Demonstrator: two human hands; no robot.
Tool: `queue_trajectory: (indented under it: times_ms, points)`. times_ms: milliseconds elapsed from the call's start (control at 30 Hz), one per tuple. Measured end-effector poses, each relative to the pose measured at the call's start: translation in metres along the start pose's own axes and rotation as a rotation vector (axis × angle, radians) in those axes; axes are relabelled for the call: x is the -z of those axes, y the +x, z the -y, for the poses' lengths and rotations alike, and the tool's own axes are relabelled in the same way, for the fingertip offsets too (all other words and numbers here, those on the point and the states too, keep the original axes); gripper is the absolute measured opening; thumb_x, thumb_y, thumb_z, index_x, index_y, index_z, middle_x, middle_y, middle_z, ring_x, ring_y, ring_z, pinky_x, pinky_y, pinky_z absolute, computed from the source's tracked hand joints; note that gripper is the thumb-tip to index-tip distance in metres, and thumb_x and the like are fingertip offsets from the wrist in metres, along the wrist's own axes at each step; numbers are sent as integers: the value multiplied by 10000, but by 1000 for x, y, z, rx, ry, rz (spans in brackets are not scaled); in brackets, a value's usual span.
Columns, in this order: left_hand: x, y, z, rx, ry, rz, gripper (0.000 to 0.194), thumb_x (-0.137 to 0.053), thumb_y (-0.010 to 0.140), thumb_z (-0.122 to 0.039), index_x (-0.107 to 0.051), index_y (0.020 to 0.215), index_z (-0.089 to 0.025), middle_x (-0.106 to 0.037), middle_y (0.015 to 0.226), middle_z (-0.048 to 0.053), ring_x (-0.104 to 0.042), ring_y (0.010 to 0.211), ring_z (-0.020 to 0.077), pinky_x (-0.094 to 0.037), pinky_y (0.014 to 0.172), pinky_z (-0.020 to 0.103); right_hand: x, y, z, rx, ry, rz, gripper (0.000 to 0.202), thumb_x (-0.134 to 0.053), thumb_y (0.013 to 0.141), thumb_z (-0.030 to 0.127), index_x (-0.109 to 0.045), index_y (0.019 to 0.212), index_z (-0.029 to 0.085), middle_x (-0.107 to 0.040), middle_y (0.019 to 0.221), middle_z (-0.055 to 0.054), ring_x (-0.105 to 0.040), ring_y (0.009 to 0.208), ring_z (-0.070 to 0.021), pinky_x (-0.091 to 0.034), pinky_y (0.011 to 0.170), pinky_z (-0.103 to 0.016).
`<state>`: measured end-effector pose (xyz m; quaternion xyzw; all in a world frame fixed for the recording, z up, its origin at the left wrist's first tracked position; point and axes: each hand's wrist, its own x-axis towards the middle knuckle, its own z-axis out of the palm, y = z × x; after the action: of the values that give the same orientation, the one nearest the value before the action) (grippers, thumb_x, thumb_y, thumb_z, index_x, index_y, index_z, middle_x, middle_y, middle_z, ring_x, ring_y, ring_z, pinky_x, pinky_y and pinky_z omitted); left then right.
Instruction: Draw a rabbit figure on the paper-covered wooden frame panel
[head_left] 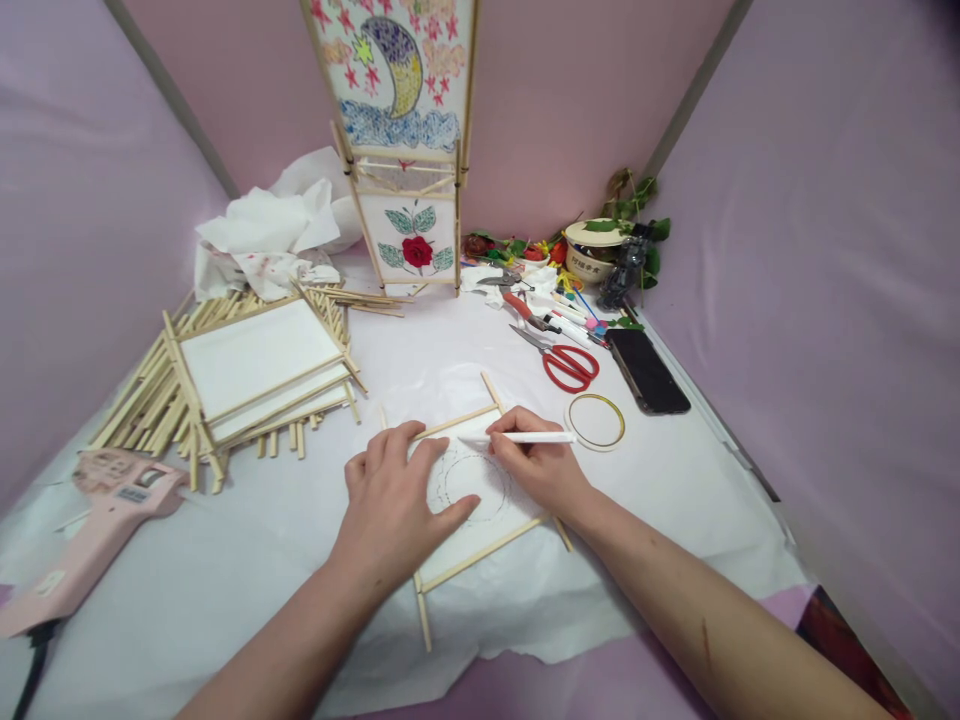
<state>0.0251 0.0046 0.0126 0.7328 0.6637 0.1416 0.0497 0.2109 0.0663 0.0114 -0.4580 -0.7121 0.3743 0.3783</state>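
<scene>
A wooden-stick frame (487, 550) with white paper lies on the table, and the paper (474, 490) carries a dashed circle with wavy lines around it. My left hand (394, 495) rests on the frame's left side, fingers spread, thumb over the circle's edge. In my right hand (536, 455) is a white pen (544, 437), pointing left, its tip at the paper above the circle. The right hand lies over the frame's upper right corner.
Stacked frames (262, 355) lie on wooden sticks (139, 410) at left, near a pink glue gun (97, 535). Behind stands a decorated lantern (412, 235). At right are red-handled scissors (566, 367), a tape ring (598, 397), a phone (646, 370) and a bowl (589, 262).
</scene>
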Motion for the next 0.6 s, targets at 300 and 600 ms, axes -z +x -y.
queue_trajectory:
  times_ms: [300, 600]
  points:
    - [0, 0, 0, -4, 4, 4, 508, -665, 751, -505, -576, 1171, -233, -463, 1330, 148, -385, 1229, 362, -329, 936, 529, 0, -1, 0, 4, -20, -29, 96, -538, 818, 205, -607, 752, 190, -590, 624, 12, -495, 546, -115, -386, 529, -230]
    - [1, 1, -1, -1, 2, 10, 508, -671, 748, -503, -578, 1168, -233, -463, 1328, 142, -393, 1227, 368, -336, 932, 534, 1, -1, 0, 28, -39, -67, 90, -540, 816, 200, -583, 737, 198, -534, 585, 34, -463, 531, -109, -361, 518, -227]
